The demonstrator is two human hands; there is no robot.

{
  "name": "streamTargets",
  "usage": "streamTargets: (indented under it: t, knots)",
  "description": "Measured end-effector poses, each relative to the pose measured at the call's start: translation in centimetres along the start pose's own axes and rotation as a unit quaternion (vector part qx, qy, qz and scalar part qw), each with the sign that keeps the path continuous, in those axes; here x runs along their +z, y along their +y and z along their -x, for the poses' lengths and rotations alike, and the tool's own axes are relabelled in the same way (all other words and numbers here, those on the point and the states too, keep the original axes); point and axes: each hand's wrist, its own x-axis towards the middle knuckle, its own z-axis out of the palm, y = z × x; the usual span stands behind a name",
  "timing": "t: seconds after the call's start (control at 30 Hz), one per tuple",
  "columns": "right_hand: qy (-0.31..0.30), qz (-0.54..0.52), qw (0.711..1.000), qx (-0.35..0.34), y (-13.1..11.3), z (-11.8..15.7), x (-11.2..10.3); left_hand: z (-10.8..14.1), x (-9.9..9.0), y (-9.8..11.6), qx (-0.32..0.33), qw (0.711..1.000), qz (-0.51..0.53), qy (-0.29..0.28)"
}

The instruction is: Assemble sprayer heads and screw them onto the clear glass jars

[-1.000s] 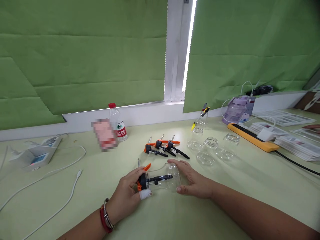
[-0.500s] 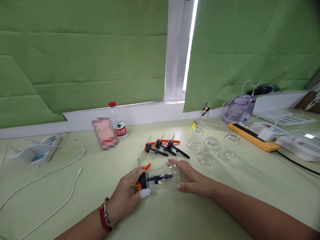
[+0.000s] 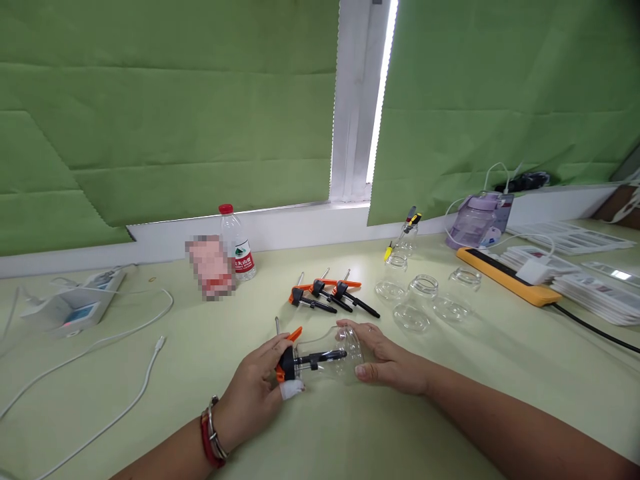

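Note:
A clear glass bottle (image 3: 327, 337) is held on its side between my hands, low over the table. My left hand (image 3: 263, 373), thumb wrapped in white tape, is closed round the black pump lid (image 3: 286, 365) at its mouth. An orange lever and thin metal spout stick out of this lid; its black tube lies inside the glass. My right hand (image 3: 383, 357) grips the bottle's base, fingers on the far side and thumb in front. Beyond my hands lie three similar pump lids (image 3: 327, 297) with orange levers. Several open glass bottles (image 3: 411, 317) stand to their right.
Screwdrivers (image 3: 411, 223) stand in a glass jar at the back. A water bottle (image 3: 245, 257) is behind on the left, near a power strip (image 3: 85, 303) and white cables (image 3: 147, 373). On the right are an orange power strip (image 3: 510, 277), a purple jug (image 3: 473, 223) and stacked papers (image 3: 597, 293).
Almost nothing differs. The glass bottle and my hands have shifted very slightly to the right in the view, with the same hold on bottle and pump lid.

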Motion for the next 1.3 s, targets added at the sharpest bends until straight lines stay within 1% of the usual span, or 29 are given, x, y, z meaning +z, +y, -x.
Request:
streamTargets:
  t: [0.5, 0.67, 0.8, 0.9, 1.0, 1.03, 1.1, 1.17, 1.2, 1.3]
  knots:
    - [-0.003, -0.016, 1.000, 0.005, -0.2, 0.0, 0.0, 0.1, 0.1, 0.2, 0.025, 1.000, -0.007, 0.012]
    - [0.000, -0.016, 1.000, -0.004, 0.0, 0.0, 0.0, 0.0, 0.0, 0.2, 0.026, 1.000, -0.005, 0.012]
    - [-0.002, -0.012, 1.000, -0.003, 0.4, 0.1, 0.0, 0.1, -0.1, -0.1, 0.029, 0.999, -0.001, 0.024]
    - [-0.009, 0.000, 1.000, 0.002, 0.5, 0.1, 0.1, 0.2, -0.1, 0.2, 0.012, 0.998, 0.040, 0.038]
    - [-0.011, 0.038, 0.999, 0.010, 0.2, 0.1, 0.5, 0.3, -0.1, 1.2, -0.009, 0.988, 0.137, 0.067]
    - [-0.009, 0.058, 0.998, 0.001, 0.0, 0.0, 0.8, 0.4, -0.1, 1.6, -0.005, 0.982, 0.170, 0.083]
    - [-0.006, 0.103, 0.994, -0.038, -0.6, -0.1, 1.3, 0.6, 0.0, 2.3, 0.014, 0.971, 0.219, 0.097]
    - [-0.009, 0.146, 0.986, -0.079, -1.3, -0.2, 1.9, 0.8, 0.1, 2.9, 0.030, 0.965, 0.247, 0.077]
    - [-0.015, 0.162, 0.982, -0.090, -1.7, -0.2, 2.2, 0.9, 0.1, 3.1, 0.033, 0.966, 0.251, 0.058]
    - [-0.043, 0.195, 0.974, -0.108, -2.5, -0.2, 2.8, 1.1, 0.2, 3.6, 0.028, 0.969, 0.243, -0.022]
